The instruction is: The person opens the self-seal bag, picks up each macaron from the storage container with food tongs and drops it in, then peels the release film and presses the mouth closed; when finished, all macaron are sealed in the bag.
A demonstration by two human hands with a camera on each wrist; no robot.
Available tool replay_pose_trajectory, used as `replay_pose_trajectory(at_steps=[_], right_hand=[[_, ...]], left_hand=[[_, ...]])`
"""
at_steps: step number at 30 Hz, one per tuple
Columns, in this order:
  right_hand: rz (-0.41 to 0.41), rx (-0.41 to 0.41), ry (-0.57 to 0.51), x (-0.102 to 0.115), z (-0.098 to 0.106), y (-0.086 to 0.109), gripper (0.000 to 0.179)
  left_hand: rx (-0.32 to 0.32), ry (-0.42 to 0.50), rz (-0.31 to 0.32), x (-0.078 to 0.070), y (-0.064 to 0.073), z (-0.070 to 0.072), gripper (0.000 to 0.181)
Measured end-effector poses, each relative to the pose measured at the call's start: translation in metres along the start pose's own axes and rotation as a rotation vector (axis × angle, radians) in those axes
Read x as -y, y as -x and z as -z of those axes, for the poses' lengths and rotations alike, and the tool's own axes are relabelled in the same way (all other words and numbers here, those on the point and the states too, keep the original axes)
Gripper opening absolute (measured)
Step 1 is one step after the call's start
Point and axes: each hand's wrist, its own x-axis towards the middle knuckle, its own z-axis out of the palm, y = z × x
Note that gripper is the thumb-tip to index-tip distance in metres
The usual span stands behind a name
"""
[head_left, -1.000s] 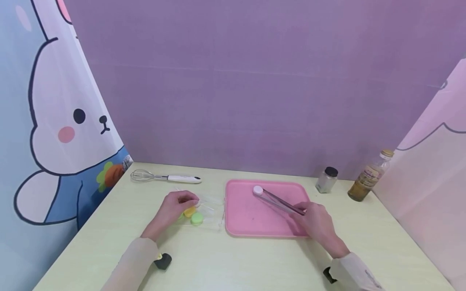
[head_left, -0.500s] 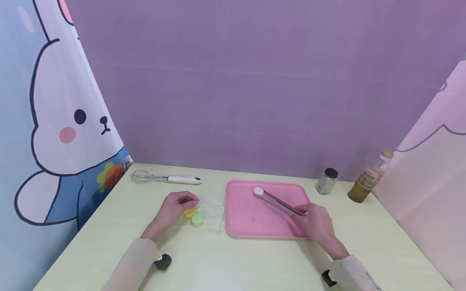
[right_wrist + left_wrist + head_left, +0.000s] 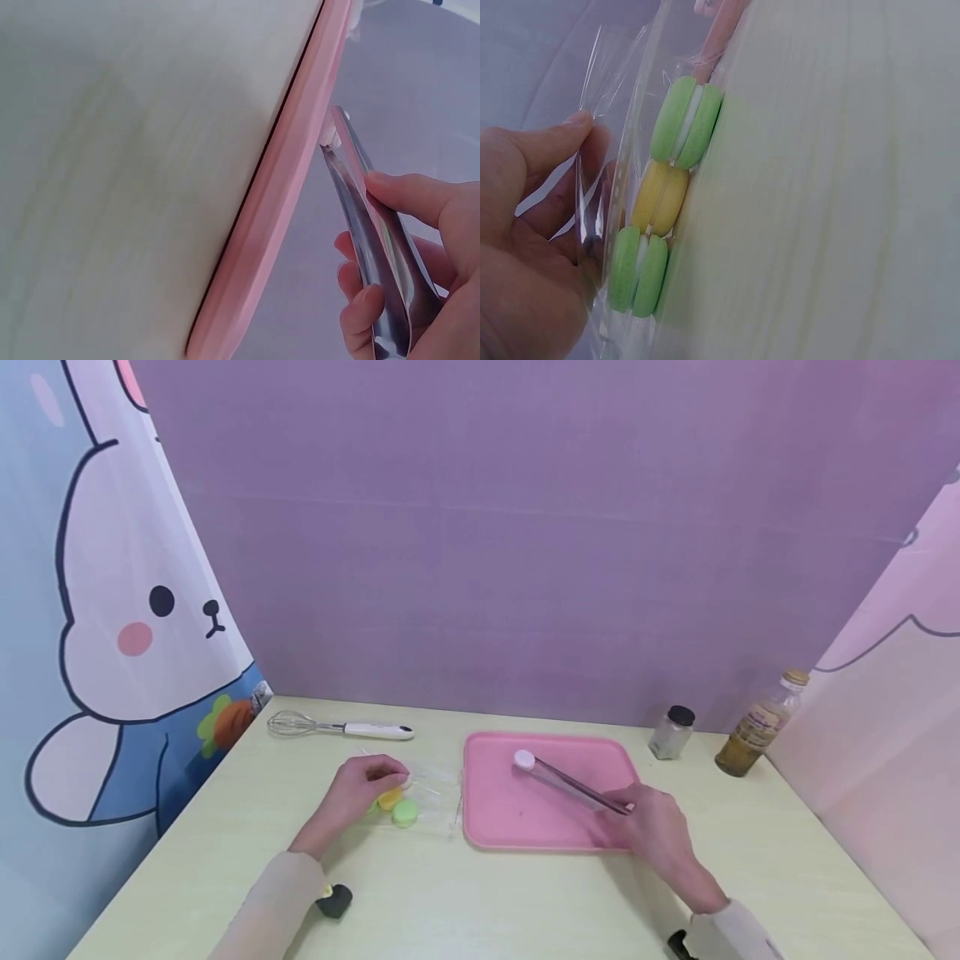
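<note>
Pinched between my left hand's (image 3: 363, 783) thumb and fingers is the edge of a clear plastic bag (image 3: 619, 82). Inside the bag, a green macaron (image 3: 684, 124), a yellow macaron (image 3: 660, 196) and another green macaron (image 3: 637, 271) stand in a row, seen in the left wrist view. My right hand (image 3: 660, 827) grips metal tongs (image 3: 581, 787), thumb on one arm and fingers around the other. The tongs' tips hold a pale pinkish macaron (image 3: 524, 760) over the pink tray (image 3: 510, 827). Part of that macaron is hidden by the tips in the right wrist view.
A whisk (image 3: 341, 727) with a white handle lies behind the bag. At the back right stand a small jar (image 3: 672, 735) with a black lid and a corked bottle (image 3: 761, 727) of brown contents. A purple cloth backdrop (image 3: 480, 568) borders the table's rear.
My right hand has turned slightly, and the tongs' tips with the pale macaron have shifted a little left and nearer. My left hand and the bag stay put.
</note>
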Motion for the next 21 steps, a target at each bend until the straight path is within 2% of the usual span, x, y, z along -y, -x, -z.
replay_pose_trajectory(at_steps=[12, 21], right_hand=[[0.071, 0.043, -0.045, 0.030, 0.006, 0.015, 0.018], [0.159, 0.093, -0.064, 0.049, -0.007, 0.020, 0.021]], left_hand=[[-0.002, 0.005, 0.003, 0.001, -0.001, -0.001, 0.009], [0.002, 0.012, 0.003, 0.002, -0.001, -0.001, 0.011]])
